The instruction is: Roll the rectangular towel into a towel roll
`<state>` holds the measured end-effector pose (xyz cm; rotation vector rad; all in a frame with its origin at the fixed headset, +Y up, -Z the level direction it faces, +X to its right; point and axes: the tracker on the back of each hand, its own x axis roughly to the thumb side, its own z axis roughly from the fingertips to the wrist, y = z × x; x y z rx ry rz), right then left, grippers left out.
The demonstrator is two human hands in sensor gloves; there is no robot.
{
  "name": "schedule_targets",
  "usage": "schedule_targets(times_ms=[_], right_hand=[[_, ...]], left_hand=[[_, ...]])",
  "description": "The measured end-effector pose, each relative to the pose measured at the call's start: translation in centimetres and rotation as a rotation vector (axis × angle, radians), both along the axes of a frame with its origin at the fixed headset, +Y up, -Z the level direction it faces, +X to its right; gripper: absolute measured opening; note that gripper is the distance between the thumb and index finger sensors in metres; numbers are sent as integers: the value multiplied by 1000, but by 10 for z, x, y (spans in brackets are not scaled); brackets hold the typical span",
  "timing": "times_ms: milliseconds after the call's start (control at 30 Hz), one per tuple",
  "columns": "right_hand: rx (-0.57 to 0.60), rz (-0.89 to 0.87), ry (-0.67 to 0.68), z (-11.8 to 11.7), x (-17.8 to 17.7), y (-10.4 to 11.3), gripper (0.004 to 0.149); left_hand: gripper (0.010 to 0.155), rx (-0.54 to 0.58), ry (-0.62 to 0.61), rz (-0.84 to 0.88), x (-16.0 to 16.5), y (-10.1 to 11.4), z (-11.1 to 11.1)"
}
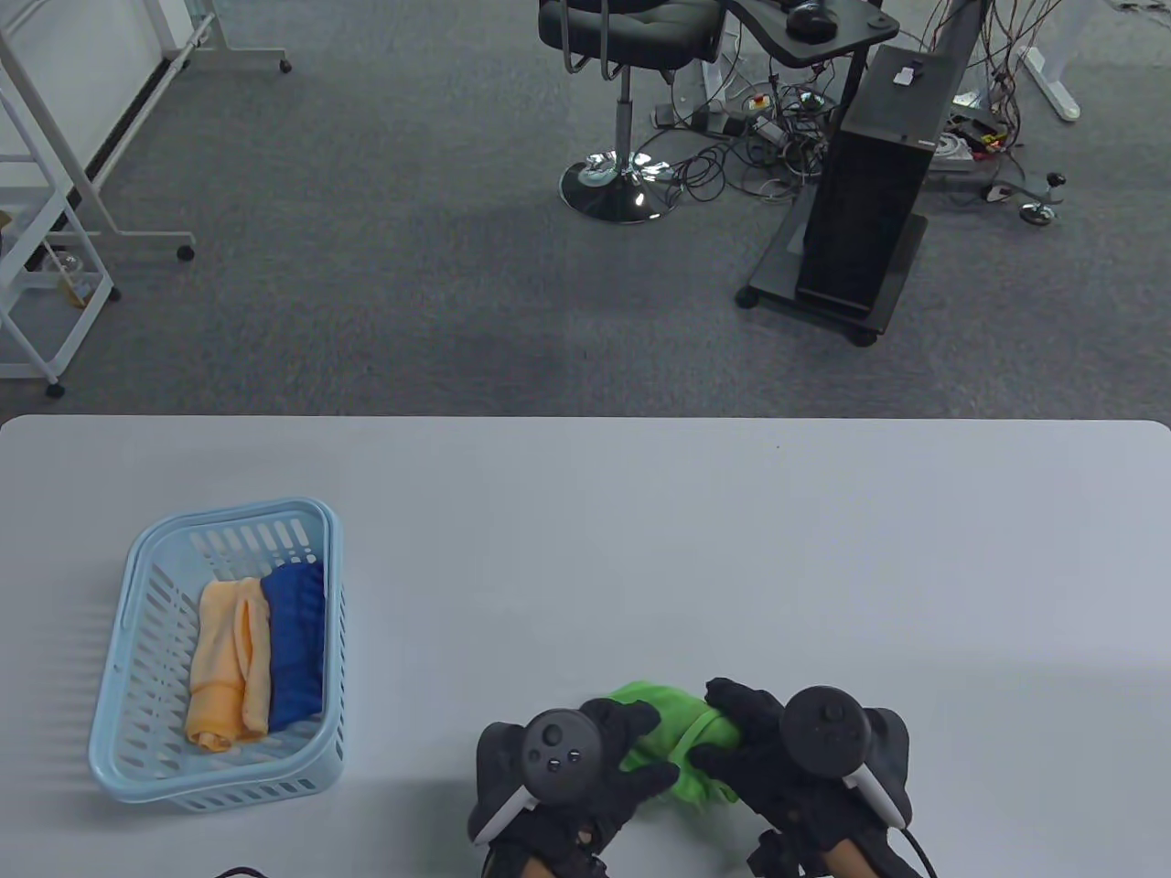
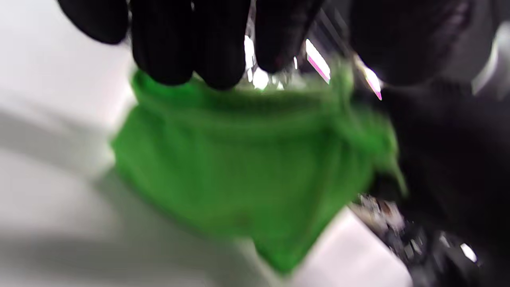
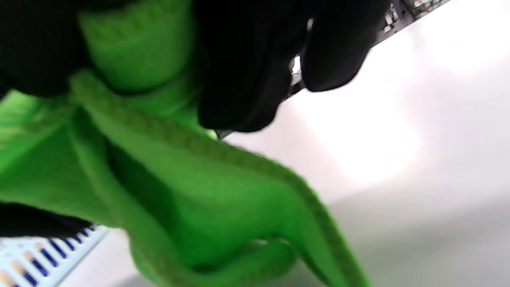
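The green towel (image 1: 679,739) sits bunched near the desk's front edge, gripped from either side by the left hand (image 1: 585,759) and right hand (image 1: 787,754), probably to keep the roll tight, basket (image 1: 137,585) far left.

I can read no text, label or number anywhere here. Whatever marks sit on the distant equipment are too small to make out.

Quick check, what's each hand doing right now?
Left hand: grips the green towel.
Right hand: grips the same towel.
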<state>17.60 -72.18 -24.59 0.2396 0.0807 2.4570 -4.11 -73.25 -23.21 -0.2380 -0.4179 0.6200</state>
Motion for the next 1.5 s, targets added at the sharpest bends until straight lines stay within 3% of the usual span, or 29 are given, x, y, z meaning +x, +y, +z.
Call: schedule_targets(times_ms=[33,133,200,333,500,600,700,833,933,967,1033,1067,1133,1167,1200,1267,1367,1500], right_hand=[[-2,-16,5,1,-2,1,83],[18,-31,3,3,-1,3,84],[9,-44,21,2,0,2,84],[75,-14,37,4,-1,5,81],[148,92,36,4,3,10,74],[53,94,99,-1,12,4,68],[54,110,-18,-8,29,1,62],[-32,288,-117,-18,50,-9,58],[-252,313,-53,-20,44,-26,63],[-351,305,49,-20,35,-35,74],[-476,307,143,-20,18,-44,96],[-506,318,158,-20,11,-47,101],[-452,396,165,-21,-9,-51,100],[-360,425,165,-21,-18,-51,92],[-249,454,118,-22,-28,-51,79],[-146,506,103,-25,-35,-49,49],[-79,543,8,-31,-26,-37,47],[54,609,-212,-36,20,0,47]], left_hand=[[84,4,-7,-14,3,-1,0],[49,49,88,36,-4,0,-4],[47,-18,128,130,-14,0,-7],[46,-40,229,233,-40,1,-7],[45,62,445,274,-71,10,-7],[46,37,525,368,-86,9,-8],[45,24,553,382,-92,5,-9],[44,16,544,357,-92,2,-11],[45,9,541,361,-92,2,-12],[45,5,539,362,-92,2,-12],[45,2,537,372,-92,2,-12],[45,0,535,374,-92,2,-12],[45,-1,533,376,-92,3,-12],[45,0,532,377,-92,2,-12],[45,-1,532,376,-92,3,-12],[44,-2,534,375,-94,4,-12],[45,5,559,410,-98,9,-13],[45,39,610,446,-104,23,-14]])
